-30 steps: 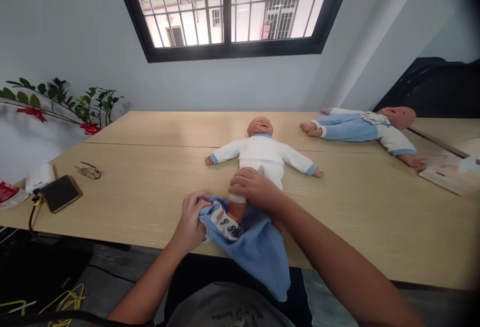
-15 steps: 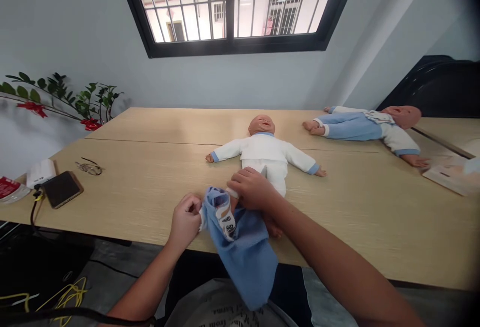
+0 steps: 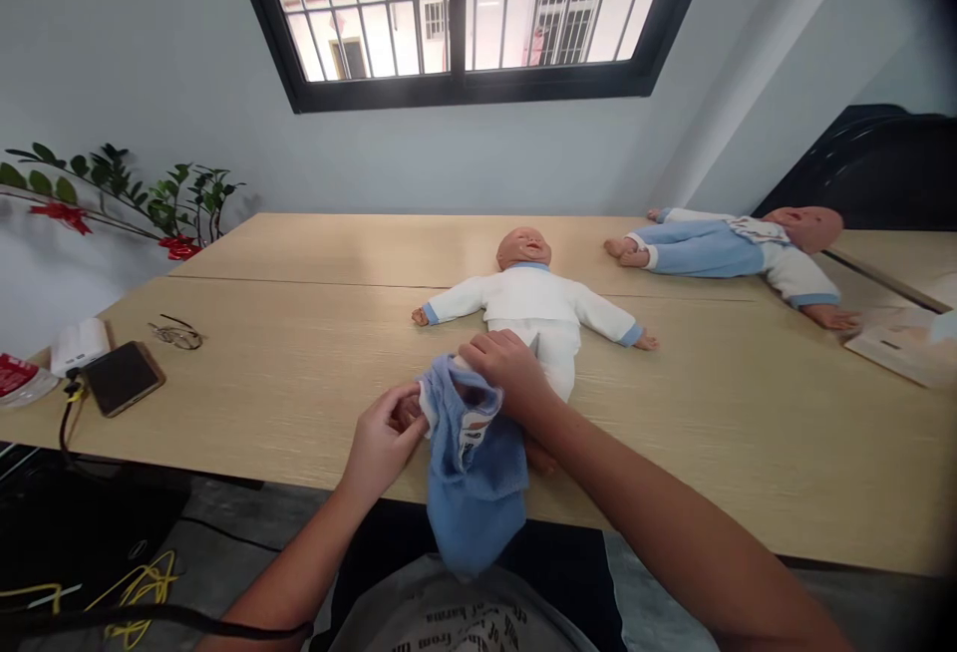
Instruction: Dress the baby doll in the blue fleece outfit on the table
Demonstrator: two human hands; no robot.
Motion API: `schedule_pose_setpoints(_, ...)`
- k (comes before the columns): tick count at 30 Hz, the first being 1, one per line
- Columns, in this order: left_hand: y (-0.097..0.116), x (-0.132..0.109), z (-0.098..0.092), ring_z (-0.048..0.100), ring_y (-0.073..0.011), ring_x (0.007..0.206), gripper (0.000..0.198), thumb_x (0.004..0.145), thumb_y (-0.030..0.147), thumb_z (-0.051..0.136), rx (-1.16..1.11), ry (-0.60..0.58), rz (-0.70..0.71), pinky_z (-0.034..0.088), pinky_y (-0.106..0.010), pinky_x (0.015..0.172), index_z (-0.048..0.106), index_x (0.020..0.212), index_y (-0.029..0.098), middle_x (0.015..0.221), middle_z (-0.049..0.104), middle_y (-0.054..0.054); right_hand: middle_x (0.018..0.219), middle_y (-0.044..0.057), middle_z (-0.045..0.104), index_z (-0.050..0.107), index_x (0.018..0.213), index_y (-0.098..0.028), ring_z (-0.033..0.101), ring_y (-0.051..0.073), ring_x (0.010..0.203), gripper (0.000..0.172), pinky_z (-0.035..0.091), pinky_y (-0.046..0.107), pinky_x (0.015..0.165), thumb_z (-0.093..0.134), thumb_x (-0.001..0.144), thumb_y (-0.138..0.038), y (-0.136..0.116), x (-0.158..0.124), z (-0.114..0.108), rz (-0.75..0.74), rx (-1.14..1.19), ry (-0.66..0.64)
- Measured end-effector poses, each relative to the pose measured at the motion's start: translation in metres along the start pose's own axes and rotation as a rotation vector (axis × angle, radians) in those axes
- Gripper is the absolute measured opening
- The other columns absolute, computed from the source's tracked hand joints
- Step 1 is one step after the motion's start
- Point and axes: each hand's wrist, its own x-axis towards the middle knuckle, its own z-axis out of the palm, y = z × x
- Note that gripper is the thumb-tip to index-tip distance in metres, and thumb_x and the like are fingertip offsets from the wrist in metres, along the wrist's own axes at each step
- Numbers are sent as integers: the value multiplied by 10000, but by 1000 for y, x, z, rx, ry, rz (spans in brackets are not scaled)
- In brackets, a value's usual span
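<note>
A baby doll (image 3: pixel 530 298) in a white top with blue cuffs and white bottoms lies on its back, head toward the window. Small blue trousers (image 3: pixel 478 502) are bunched around one of its lower legs and hang over the table's front edge, a printed label showing at the opening. My left hand (image 3: pixel 385 433) is closed at the white leg cuff, where part of the doll's foot seems to show between the fingers. With fingers curled, my right hand (image 3: pixel 508 368) grips the trousers' upper edge against the doll's leg. The doll's other foot (image 3: pixel 539 455) is partly hidden under my right wrist.
A second doll (image 3: pixel 718 245) in blue trousers lies at the back right of the table (image 3: pixel 299 353). A flat package (image 3: pixel 901 345) is at the right edge. Glasses (image 3: pixel 177 333), a phone (image 3: pixel 124 378) with a cable and a white box (image 3: pixel 80 345) lie left.
The trousers have risen and gathered higher around the doll's leg, their hanging part shorter. My left hand has moved right and slightly up; my right hand has shifted slightly right.
</note>
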Motion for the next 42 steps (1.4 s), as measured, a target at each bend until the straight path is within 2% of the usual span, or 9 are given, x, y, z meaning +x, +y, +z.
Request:
schedule_pose_setpoints(4, 2, 2, 16, 670, -181, 818, 378, 861, 309, 711, -96, -89, -110, 517, -289, 743, 622, 1210, 195, 989, 734, -47, 907, 87, 657, 615, 890, -185, 517, 236, 810, 147, 309, 373, 763, 608, 948, -320, -1, 0, 1, 15, 15, 27)
schedule_pose_setpoints(9, 11, 7, 39, 639, -160, 788, 477, 777, 287, 793, -266, 4, -143, 499, -270, 745, 517, 1156, 201, 892, 685, 5, 877, 86, 657, 614, 889, -177, 532, 240, 812, 198, 326, 383, 771, 601, 963, -360, -6, 1, 8, 71, 75, 57)
schedule_pose_setpoints(18, 10, 18, 38, 531, -130, 705, 336, 751, 264, 767, -317, 156, -179, 446, -243, 687, 537, 988, 204, 784, 568, 57, 1254, 159, 607, 570, 1277, -153, 517, 300, 1168, 322, 401, 454, 1042, 501, 991, -284, 13, -12, -24, -16, 602, 131)
schedule_pose_setpoints(23, 8, 18, 35, 563, -140, 766, 423, 740, 319, 816, -340, 162, -191, 473, -264, 752, 538, 1037, 202, 867, 605, 38, 1273, 127, 608, 662, 1201, -198, 528, 289, 1203, 299, 418, 465, 1083, 570, 998, -397, 5, -28, -41, -60, 859, -131)
schedule_pose_setpoints(26, 5, 18, 33, 603, -157, 811, 502, 720, 371, 842, -358, 144, -206, 496, -284, 794, 539, 1080, 198, 922, 645, 13, 1342, 113, 606, 675, 1219, -204, 516, 294, 1282, 341, 391, 466, 1135, 615, 981, -440, -9, -32, -36, 36, 1052, -195)
schedule_pose_setpoints(29, 1, 17, 25, 592, -141, 694, 529, 773, 492, 788, -371, 95, -271, 490, -272, 698, 514, 1126, 210, 865, 634, 27, 1259, 79, 680, 642, 1280, -220, 604, 261, 1164, 426, 476, 434, 1042, 489, 1036, -533, -8, -34, -35, 305, 1317, -165)
schedule_pose_setpoints(34, -5, 12, 1, 663, -199, 848, 495, 817, 500, 718, -159, 93, -202, 516, -318, 775, 534, 1156, 190, 986, 685, -39, 1247, 66, 711, 681, 1208, -244, 634, 263, 1141, 458, 494, 387, 988, 607, 948, -613, 39, -27, -58, 610, 1339, 111)
schedule_pose_setpoints(38, -5, 3, -9, 668, -234, 903, 478, 810, 488, 731, 27, 103, -157, 523, -361, 817, 566, 1139, 184, 1027, 700, -71, 927, 51, 733, 712, 950, -189, 637, 218, 847, 437, 478, 309, 745, 740, 823, -606, 96, -12, -75, 729, 1135, 124)
schedule_pose_setpoints(42, 1, -11, -5, 654, -238, 877, 432, 838, 522, 713, 114, 100, -160, 517, -371, 797, 568, 1074, 191, 963, 684, -59, 891, 43, 710, 714, 931, -166, 593, 188, 799, 416, 420, 277, 689, 750, 788, -554, 127, 5, -71, 790, 997, 203)
